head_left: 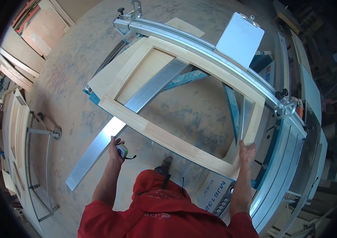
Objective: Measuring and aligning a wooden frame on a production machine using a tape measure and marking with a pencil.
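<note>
A pale wooden frame [168, 141] with an open middle lies across the sliding table of a panel saw. My right hand [247, 151] is closed on its near right corner, thumb on top. In my left hand [115, 150] is a tape measure [122, 150], its dark wrist loop hanging free. Beside that hand a long flat metal bar [97, 146] slants up from the lower left and passes under the frame. Through the frame's opening show a thin wooden panel [144, 71], a teal brace [186, 78] and a narrow metal strip [247, 113].
Behind the frame runs a metal fence rail [176, 36], with a clipboard [240, 39] of white paper resting on it. The saw bed [279, 166] is to the right. A wheeled cart [31, 131] carrying wood pieces stands left; boards [41, 31] lean at the far left.
</note>
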The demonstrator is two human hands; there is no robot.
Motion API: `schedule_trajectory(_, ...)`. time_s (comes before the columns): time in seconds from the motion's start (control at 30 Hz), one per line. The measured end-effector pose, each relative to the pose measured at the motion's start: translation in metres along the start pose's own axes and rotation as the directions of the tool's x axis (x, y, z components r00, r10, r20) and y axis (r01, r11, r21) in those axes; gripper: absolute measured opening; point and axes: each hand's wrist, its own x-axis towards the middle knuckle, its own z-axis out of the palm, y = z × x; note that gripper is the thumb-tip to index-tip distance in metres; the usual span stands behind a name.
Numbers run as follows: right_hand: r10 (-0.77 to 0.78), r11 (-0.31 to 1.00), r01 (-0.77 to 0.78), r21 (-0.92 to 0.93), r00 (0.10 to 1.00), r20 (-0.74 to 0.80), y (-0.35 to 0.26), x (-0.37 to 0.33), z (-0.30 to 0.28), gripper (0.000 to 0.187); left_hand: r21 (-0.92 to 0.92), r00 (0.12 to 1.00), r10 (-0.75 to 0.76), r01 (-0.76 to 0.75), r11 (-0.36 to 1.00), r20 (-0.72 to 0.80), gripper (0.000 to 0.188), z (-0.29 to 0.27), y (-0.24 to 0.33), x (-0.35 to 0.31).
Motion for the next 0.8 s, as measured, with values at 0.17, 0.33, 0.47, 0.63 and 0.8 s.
schedule_trajectory(0.17,-0.050,0.999,0.050,-0.003,0.998,-0.032,0.026,-0.018,-0.012,0.070,0.510,0.984,-0.039,-0.057,0.858,0.174,0.064,0.021,-0.033,-0.077)
schedule_trajectory(0.33,-0.051,0.995,0.054,0.081,0.998,-0.039,0.056,-0.046,-0.029,0.071,0.508,0.915,-0.143,-0.076,0.858,0.378,0.057,0.062,-0.074,-0.096)
schedule_trajectory(0.47,-0.027,0.997,0.031,0.074,0.998,-0.051,0.055,-0.059,-0.017,0.074,0.476,0.934,-0.154,-0.020,0.879,0.322,0.054,0.084,-0.050,-0.102)
schedule_trajectory(0.63,-0.026,0.990,0.022,0.138,0.999,0.027,0.070,-0.088,-0.025,0.074,0.463,0.931,-0.147,-0.026,0.886,0.334,0.054,0.036,-0.071,-0.110)
schedule_trajectory(0.8,-0.118,0.993,0.118,0.021,0.993,0.001,0.049,-0.083,-0.011,0.074,0.528,0.937,-0.145,-0.048,0.848,0.318,0.054,0.022,-0.055,-0.085)
